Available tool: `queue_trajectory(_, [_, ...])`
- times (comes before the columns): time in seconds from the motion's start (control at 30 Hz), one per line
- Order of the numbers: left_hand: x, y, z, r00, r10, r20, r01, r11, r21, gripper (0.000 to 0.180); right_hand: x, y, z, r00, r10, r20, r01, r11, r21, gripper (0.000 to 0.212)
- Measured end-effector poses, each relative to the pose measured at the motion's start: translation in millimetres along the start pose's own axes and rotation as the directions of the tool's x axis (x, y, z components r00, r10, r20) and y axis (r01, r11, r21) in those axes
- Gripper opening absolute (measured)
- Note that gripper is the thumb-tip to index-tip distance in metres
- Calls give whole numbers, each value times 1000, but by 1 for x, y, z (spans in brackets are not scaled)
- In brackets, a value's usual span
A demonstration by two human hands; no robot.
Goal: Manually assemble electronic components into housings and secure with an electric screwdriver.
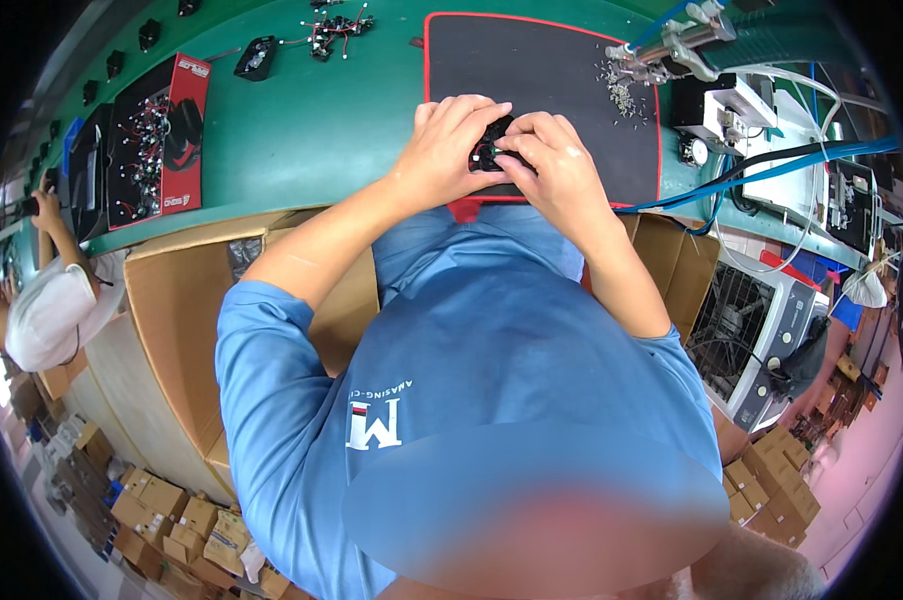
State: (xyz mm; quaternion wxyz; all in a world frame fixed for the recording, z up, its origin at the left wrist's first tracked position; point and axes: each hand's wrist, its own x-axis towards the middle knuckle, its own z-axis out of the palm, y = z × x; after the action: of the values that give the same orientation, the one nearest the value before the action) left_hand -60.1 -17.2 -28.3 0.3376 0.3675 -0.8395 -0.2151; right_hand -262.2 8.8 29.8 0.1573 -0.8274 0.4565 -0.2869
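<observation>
A small black plastic housing [482, 158] with bits of wiring inside is held over the near edge of a black mat [542, 65] with a red border. My left hand [450, 148] grips the housing from its left side, fingers curled along the far edge and thumb below. Over its open face my right hand [555, 160] is closed, thumb and forefinger pinched together at the inside. What lies between those fingertips is too small and covered to make out.
Loose screws [624, 98] lie on the mat's right part, below a metal clamp fixture [672, 50]. Blue hoses [792, 160] cross at the right. Leftward are a red box [186, 130] with wired assemblies, another black housing [257, 58] and a co-worker [57, 310]. An open carton [187, 330] stands beside me.
</observation>
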Motion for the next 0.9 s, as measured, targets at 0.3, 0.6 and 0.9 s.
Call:
queue_trajectory(0.3, [-1,-1,0,1000,5,-18,-5,1000,-14,93,1,0,1,1000,-13,24,12,1000,22,19])
queue_trajectory(0.6, [1,-2,0,1000,12,-20,-12,1000,-25,88,4,0,5,969,197,150,-209,976,66,14])
queue_trajectory(0.9, [1,-2,1,1000,-19,-20,19,999,-27,86,4,-1,1,975,199,97,-211,969,128,8])
